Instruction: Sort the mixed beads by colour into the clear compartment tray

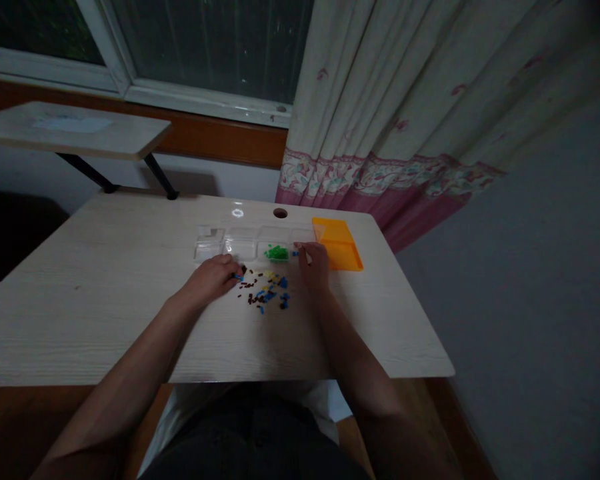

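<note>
My left hand (217, 278) rests at the left edge of a loose pile of small brown, blue and yellow pieces (265, 292). Its fingers are bent together, with a small blue piece (237, 276) at the tips. Behind the pile lies a clear plastic compartment tray (241, 249). Small green pieces (277, 253) fill part of one compartment. Over the tray's right end is my right hand (315, 263), fingers curled and thumb close to them; whatever they hold is too small to make out. A bit of blue (295, 253) shows beside those fingertips.
An orange plastic tray (341, 245) lies just right of the clear one. Near the table's (120, 287) back edge is a round cable hole (280, 213). A raised shelf (75, 130) on black legs stands at the back left, and a curtain (370, 133) hangs behind.
</note>
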### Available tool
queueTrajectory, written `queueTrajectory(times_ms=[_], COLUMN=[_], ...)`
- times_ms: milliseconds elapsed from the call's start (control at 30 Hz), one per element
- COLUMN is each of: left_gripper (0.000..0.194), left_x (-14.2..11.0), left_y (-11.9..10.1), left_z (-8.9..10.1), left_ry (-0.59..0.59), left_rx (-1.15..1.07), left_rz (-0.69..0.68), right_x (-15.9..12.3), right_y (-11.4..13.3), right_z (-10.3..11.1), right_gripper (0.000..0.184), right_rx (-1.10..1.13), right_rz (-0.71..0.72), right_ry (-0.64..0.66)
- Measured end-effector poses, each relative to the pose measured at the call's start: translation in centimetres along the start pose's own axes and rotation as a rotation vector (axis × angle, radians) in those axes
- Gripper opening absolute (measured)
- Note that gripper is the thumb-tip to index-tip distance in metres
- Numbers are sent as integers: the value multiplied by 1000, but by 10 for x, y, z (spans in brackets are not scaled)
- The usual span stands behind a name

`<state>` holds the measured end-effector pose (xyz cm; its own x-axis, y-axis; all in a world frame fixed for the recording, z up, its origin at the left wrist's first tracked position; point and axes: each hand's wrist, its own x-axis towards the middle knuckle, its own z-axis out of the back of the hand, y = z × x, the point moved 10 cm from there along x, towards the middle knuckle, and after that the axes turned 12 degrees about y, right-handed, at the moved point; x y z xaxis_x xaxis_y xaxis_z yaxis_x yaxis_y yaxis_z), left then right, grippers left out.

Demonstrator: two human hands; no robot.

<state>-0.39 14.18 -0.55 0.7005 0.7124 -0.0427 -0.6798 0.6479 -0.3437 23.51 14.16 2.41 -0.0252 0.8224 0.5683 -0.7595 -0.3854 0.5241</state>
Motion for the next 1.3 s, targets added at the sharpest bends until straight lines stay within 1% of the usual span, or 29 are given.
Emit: queueTrajectory(times_ms=[133,267,433,667,867,1067,1300], left_gripper=[16,14,19,20,21,21,26], left_x=[-1,0,0,2,4,6,5], left_y=[2,1,0,3,6,3,-1], left_z=[-7,-7,-5,-9,-11,-14,-10], left_ry=[2,-4,-33,-63,-79,-78,-91], left_rx=[-29,-41,-30,-19,-20,9,-1], left_rz=[-4,-2,2,-27,-7,8,-1], right_x=[-1,-1,0,0,0,-1,0], right_y=[-5,-6,-10,-14,-12,-11,-7], right_z=[-5,-8,-8,-8,-8,-7,-8], right_gripper=[30,31,30,30,31,32,33], right_rx=[0,12,25,20,15,9,19], right_rz=[-17,-7,-31,-55,-44,-49,-28], right_ry=[9,20,32,32,35,21,33])
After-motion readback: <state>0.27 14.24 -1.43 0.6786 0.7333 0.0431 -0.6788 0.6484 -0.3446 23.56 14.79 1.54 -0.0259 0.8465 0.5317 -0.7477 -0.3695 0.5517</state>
